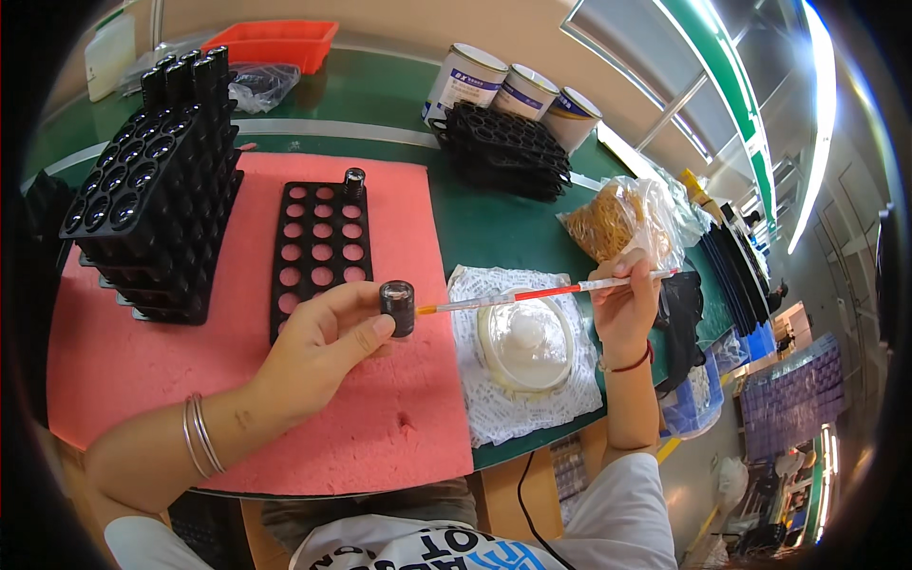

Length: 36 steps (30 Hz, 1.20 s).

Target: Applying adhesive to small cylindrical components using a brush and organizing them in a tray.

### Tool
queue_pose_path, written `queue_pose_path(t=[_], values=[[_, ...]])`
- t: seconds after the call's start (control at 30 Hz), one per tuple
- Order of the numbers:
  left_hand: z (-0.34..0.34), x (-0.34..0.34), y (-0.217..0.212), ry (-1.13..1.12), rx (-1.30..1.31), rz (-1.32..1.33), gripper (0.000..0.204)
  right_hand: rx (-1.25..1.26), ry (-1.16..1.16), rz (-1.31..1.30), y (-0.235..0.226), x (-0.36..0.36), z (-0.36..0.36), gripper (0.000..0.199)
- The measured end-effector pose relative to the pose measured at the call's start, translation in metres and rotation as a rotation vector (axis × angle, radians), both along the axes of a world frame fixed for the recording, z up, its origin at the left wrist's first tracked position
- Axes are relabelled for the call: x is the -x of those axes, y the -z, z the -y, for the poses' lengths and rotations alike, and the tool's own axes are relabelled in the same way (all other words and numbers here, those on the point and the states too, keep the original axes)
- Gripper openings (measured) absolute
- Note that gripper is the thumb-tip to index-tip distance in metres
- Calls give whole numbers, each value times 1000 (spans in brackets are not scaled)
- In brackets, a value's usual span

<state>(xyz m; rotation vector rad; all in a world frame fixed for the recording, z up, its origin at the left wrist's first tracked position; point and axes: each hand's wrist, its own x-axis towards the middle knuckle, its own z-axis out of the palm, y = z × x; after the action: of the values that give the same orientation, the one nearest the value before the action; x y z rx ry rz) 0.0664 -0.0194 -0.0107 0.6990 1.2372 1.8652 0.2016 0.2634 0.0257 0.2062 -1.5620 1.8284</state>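
Note:
My left hand (pixel 328 332) grips a short black cylinder (pixel 397 309) upright, fingers and thumb around its left side, above the pink foam mat (pixel 418 399). In my right hand (pixel 627 294) is a thin paintbrush (pixel 546 293) with a red and clear handle. Its orange-brown tip touches or nearly touches the cylinder's right side; I cannot tell which. Behind my left hand lies a black tray with round holes (pixel 306 226), with a similar black cylinder (pixel 354 182) standing at its far right corner. Under the brush, a round whitish dish (pixel 524 375) rests on printed paper (pixel 494 425).
A tall stack of black trays (pixel 157 204) holding black cylinders stands at the left. Cans (pixel 465 81) and more black trays (pixel 503 142) are at the back. A bag of yellowish pieces (pixel 617 223) lies to the right, and a red bin (pixel 271 46) sits far left.

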Motion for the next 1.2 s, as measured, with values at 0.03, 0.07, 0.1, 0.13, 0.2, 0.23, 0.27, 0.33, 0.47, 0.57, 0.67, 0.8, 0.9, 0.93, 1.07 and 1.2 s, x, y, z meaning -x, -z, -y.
queue_pose_path(t=[0.03, 0.07, 0.1, 0.13, 0.2, 0.23, 0.27, 0.33, 0.47, 0.57, 0.67, 0.8, 0.9, 0.93, 1.07, 1.2], values=[[0, -1, 1, 0, 1, 10, 28, -15, -10, 3, 0, 0, 1, 26], [0, -1, 2, 1, 1, 18, 28, -14, -8, 2, 0, 0, 1, 26], [-1, 0, 1, 3, 1, 18, 28, -20, 0, 3, 0, 0, 1, 26], [-1, 1, 0, 4, 2, -1, 28, -25, 8, 3, 0, 0, 1, 27], [0, 0, 0, 2, 4, -18, 27, -21, -8, 2, 0, -1, 1, 26], [0, -1, 1, 6, 4, -16, 27, -19, -24, 1, 0, -1, 1, 26], [0, -1, 1, 12, 3, -16, 28, -19, -23, 0, -1, -1, 2, 26], [-1, -1, 0, 16, 3, -30, 28, -2, 26, 10, -1, -1, 3, 26], [0, -2, 0, 28, 9, -44, 27, 8, 33, 15, 0, 3, 4, 26], [1, -1, -6, 36, 12, -29, 27, 53, 55, 28, -2, 3, 5, 26], [0, -2, -2, 37, -21, -45, 28, 66, 85, 23, -3, 2, 5, 26], [1, -6, -5, 19, -38, -47, 28, 52, 101, 1, -4, 2, 1, 27], [4, -8, -11, -14, -42, -150, 27, 69, 110, 6, -3, 2, 0, 27], [7, -9, -16, -41, -57, -276, 27, 75, 112, 14, -3, 2, 0, 27], [25, -2, -57, -176, -86, -1071, 28, 54, 106, 4, -4, 0, 0, 27], [36, 3, -88, -515, -189, -1618, 30, 14, 88, 9, -5, 3, 3, 27]])
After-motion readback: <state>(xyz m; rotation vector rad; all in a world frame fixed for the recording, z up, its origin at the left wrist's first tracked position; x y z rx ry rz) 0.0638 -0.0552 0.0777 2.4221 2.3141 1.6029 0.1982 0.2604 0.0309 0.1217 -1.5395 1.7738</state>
